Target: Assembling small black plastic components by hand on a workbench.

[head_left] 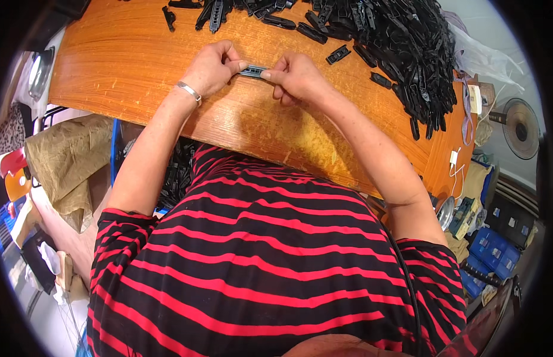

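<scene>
Your left hand (214, 66) and right hand (294, 77) meet over the far middle of the wooden counter (127, 65), and together they pinch a small dark plastic clip (253, 71) held level between them: your left fingertips grip its left end, your right thumb and forefinger its right end, so both hands are closed on it. The clip sits just above the counter, between your two hands. A silver bracelet (188, 91) circles your left wrist. Just to the right of your right hand a single black clip (338, 55) lies loose on the wood. Farther right and along the far edge spreads a big heap of black plastic clips (407, 47), reaching down the right side of the counter. A few stray clips (211, 12) lie at the far edge above your left hand. A small fan (520, 127) stands off to the right beyond the counter.
</scene>
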